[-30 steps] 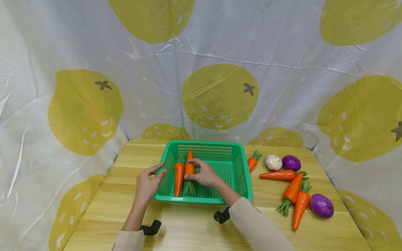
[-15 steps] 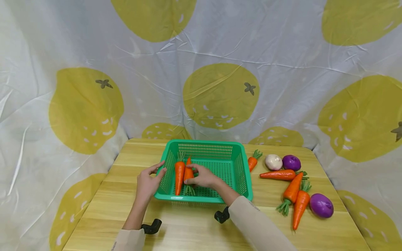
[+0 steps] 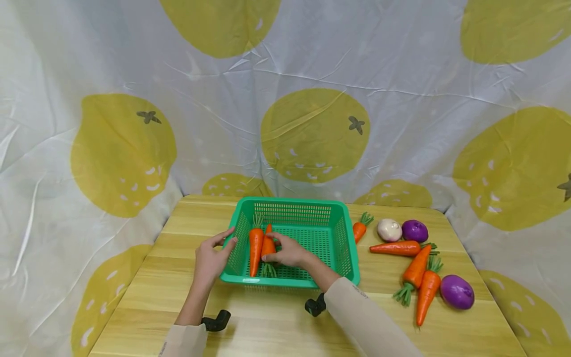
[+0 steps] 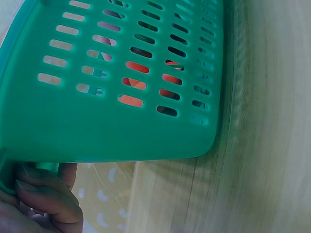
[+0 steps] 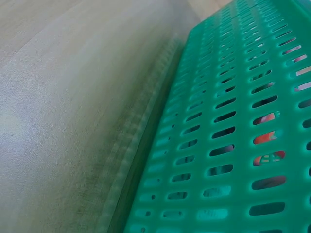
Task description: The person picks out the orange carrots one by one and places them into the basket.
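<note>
A green plastic basket [image 3: 285, 282] with slotted walls stands on the table. My left hand [image 3: 211, 259] grips its left rim; in the left wrist view the curled fingers [image 4: 51, 201] show at the basket's edge. Inside, one carrot [image 3: 256, 252] lies along the left side, leaves toward the back. Beside it is a second carrot [image 3: 269, 243], leaves toward the front, low in the basket. My right hand [image 3: 290, 252] reaches over the front rim and pinches this second carrot between thumb and fingers. In the right wrist view the basket wall [image 5: 233, 116] hides the hand.
Right of the basket lie a carrot [image 3: 359, 231] partly behind its rim, a white onion [image 3: 389, 230], a purple onion [image 3: 415, 230], several more carrots [image 3: 394, 248] and another purple onion [image 3: 457, 292]. A lemon-print cloth [image 3: 214, 129] hangs behind the wooden table [image 3: 147, 297].
My right hand has lowered the second carrot into the basket and shifted it slightly toward the front, close beside the first. The left hand keeps its hold on the rim.
</note>
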`<move>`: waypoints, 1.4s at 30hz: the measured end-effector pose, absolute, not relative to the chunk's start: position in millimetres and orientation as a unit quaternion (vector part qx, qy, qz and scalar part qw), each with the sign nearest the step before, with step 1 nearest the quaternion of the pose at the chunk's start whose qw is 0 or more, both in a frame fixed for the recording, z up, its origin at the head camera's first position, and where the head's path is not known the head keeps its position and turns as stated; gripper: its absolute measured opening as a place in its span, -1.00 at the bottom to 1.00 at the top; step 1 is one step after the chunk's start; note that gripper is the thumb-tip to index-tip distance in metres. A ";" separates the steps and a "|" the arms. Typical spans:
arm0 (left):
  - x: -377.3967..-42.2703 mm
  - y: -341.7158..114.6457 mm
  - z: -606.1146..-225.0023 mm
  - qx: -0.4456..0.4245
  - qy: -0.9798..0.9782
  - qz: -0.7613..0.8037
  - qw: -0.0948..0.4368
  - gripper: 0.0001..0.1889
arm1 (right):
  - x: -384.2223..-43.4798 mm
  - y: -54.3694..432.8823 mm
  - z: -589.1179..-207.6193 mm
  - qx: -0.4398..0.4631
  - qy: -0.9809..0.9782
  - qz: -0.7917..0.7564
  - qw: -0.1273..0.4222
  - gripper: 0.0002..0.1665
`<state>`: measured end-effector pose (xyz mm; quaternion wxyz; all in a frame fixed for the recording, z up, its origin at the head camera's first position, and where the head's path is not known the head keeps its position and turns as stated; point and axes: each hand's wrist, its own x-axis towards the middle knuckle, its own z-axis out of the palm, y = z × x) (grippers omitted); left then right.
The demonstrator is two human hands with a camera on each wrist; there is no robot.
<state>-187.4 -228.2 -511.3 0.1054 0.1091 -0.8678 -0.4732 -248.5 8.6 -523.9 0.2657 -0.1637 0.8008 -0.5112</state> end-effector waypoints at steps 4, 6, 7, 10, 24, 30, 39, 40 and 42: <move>-188.0 -226.5 -510.7 0.111 -0.868 -0.473 0.102 -0.61 | -246.8 12.2 -521.4 -0.173 0.806 -0.501 0.264 -0.11; -188.4 -226.1 -510.3 0.110 -0.868 -0.474 0.101 -0.60 | -246.4 14.8 -520.3 -0.173 0.804 -0.503 0.266 -0.13; -188.7 -225.8 -510.1 0.111 -0.867 -0.475 0.100 -0.60 | -246.3 16.2 -519.2 -0.171 0.803 -0.504 0.267 -0.14; -189.3 -225.2 -509.0 0.112 -0.867 -0.476 0.099 -0.61 | -245.6 21.1 -515.6 -0.162 0.810 -0.500 0.260 -0.17; -182.2 -234.7 -507.7 0.116 -0.876 -0.461 0.084 -0.59 | -232.3 56.6 -493.7 -0.204 0.821 -0.493 0.204 -0.44; -184.1 -236.5 -503.0 0.105 -0.884 -0.450 0.072 -0.55 | -226.8 83.6 -486.1 -0.207 0.815 -0.514 0.171 -0.49; -189.7 -228.1 -499.8 0.092 -0.890 -0.443 0.064 -0.55 | -214.8 124.6 -473.0 -0.208 0.803 -0.545 0.121 -0.60; -189.8 -227.9 -500.1 0.094 -0.889 -0.444 0.066 -0.56 | -214.3 128.8 -471.1 -0.209 0.799 -0.551 0.118 -0.61; -189.7 -227.3 -501.2 0.097 -0.885 -0.450 0.067 -0.56 | -213.8 137.8 -468.1 -0.208 0.793 -0.561 0.110 -0.61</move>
